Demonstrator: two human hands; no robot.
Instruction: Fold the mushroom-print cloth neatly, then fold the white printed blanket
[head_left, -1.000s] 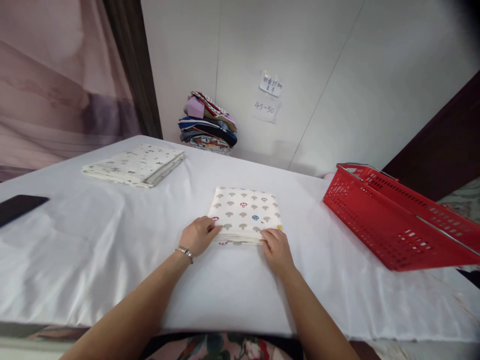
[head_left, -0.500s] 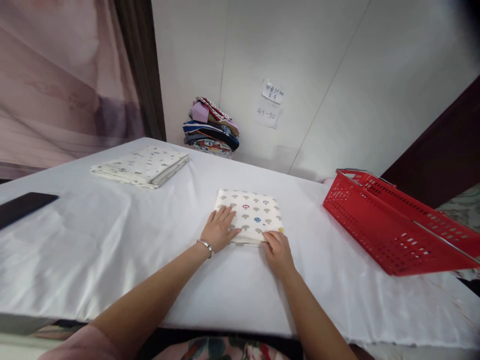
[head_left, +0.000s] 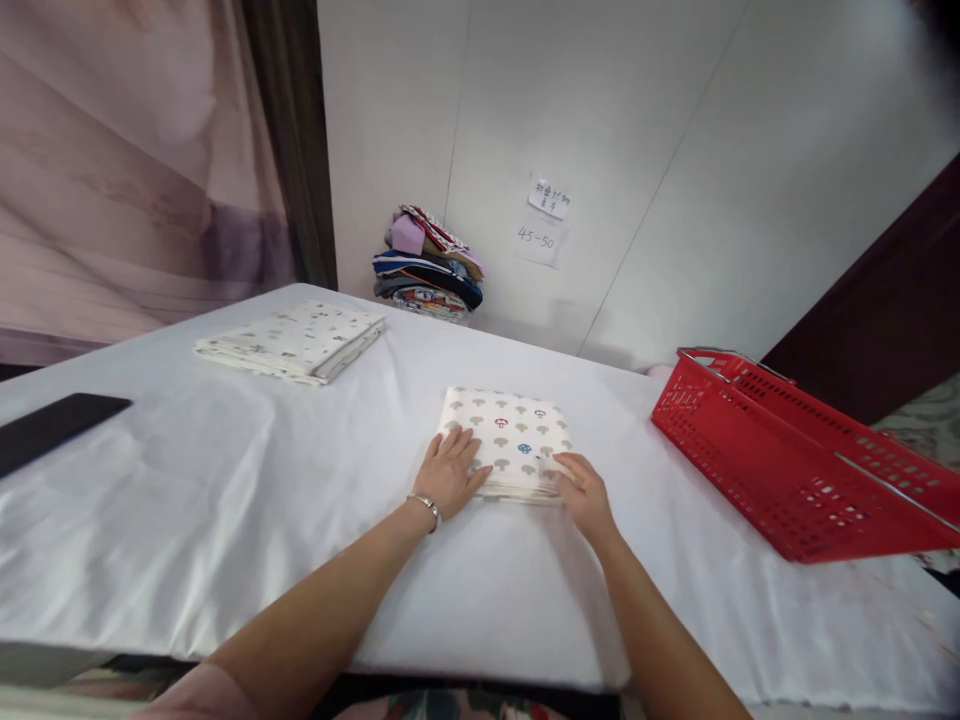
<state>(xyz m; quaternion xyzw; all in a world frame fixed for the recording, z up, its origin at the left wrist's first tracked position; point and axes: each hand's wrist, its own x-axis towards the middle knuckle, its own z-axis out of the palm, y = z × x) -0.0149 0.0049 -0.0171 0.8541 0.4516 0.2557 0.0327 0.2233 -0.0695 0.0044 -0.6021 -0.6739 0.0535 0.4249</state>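
Observation:
A folded white cloth with a mushroom print (head_left: 517,436) lies in the middle of the white-covered table (head_left: 225,480). My left hand (head_left: 451,470) rests flat on its near left corner, fingers spread, a bracelet on the wrist. My right hand (head_left: 586,492) lies on the cloth's near right corner with its fingers stretched over the edge, holding nothing.
A red plastic basket (head_left: 795,455) stands tilted at the right. Another folded printed cloth (head_left: 296,338) lies at the far left. A dark phone (head_left: 56,425) sits at the left edge. A stack of coloured fabrics (head_left: 429,265) rests against the wall, under paper notes (head_left: 544,215).
My left hand went from gripping the cloth's near left edge to lying flat on top. My right hand moved from the near edge onto the right corner. The view shifted slightly.

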